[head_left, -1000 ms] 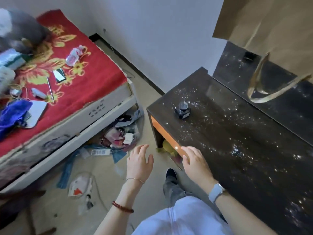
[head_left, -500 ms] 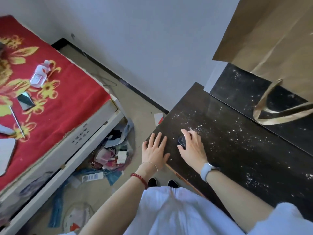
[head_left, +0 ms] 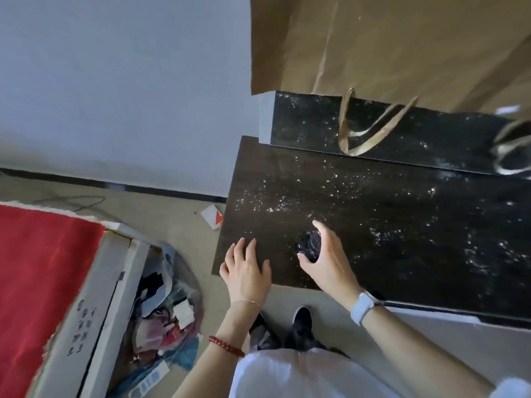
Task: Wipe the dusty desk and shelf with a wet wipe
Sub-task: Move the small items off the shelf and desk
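Observation:
The dark desk top (head_left: 402,225) is speckled with white dust. Behind it a raised dark shelf (head_left: 301,122) is dusty too. My right hand (head_left: 327,259) is curled around a small dark ink bottle (head_left: 311,248) near the desk's left front corner, thumb and fingers on its sides. Whether the bottle stands on the desk or is lifted off it I cannot tell. My left hand (head_left: 247,271) lies flat with fingers spread on the desk's front left corner, holding nothing. No wet wipe is in view.
A brown paper bag (head_left: 388,47) with loop handles stands on the shelf. A bed with a red cover (head_left: 43,277) is at the left. A clear bag of rubbish (head_left: 169,311) lies on the floor between bed and desk. My feet (head_left: 298,323) are below the desk edge.
I have stepped closer and my view has swung over the desk. My right hand has reached the ink bottle and closed around it. My left hand has come to rest on the desk corner.

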`<state>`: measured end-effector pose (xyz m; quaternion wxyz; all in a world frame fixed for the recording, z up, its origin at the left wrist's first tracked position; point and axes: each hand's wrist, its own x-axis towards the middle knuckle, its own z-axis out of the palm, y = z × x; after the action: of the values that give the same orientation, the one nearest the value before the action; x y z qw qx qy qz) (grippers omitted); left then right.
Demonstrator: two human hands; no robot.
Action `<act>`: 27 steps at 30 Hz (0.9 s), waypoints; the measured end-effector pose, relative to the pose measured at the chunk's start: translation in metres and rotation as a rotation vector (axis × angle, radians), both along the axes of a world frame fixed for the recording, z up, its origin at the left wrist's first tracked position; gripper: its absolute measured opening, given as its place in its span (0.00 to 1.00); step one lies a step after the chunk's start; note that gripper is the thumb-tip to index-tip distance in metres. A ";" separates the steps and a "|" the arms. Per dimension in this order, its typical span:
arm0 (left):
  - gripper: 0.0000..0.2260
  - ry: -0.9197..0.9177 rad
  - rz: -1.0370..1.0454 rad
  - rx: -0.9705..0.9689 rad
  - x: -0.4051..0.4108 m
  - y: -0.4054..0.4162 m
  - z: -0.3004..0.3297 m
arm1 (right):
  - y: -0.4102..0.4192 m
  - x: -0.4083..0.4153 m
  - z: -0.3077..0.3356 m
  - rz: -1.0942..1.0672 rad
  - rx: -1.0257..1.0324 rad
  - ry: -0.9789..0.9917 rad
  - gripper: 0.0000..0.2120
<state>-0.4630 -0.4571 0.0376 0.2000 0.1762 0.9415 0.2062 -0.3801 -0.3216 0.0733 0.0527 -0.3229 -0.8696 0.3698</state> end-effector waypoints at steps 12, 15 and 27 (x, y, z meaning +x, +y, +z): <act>0.18 0.019 -0.693 0.236 0.157 0.172 0.033 | 0.069 0.248 0.017 -0.738 -0.078 0.039 0.26; 0.19 -0.002 -0.780 0.266 0.222 0.214 0.037 | 0.090 0.317 0.019 -0.843 -0.099 0.057 0.26; 0.18 0.152 -0.987 0.382 0.392 0.375 0.077 | 0.194 0.503 0.036 -1.019 -0.005 0.112 0.28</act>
<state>-0.0713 -0.0818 0.1145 0.1687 0.6457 0.7043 0.2421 0.1229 -0.1278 0.1097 0.2719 -0.6855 -0.5969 0.3160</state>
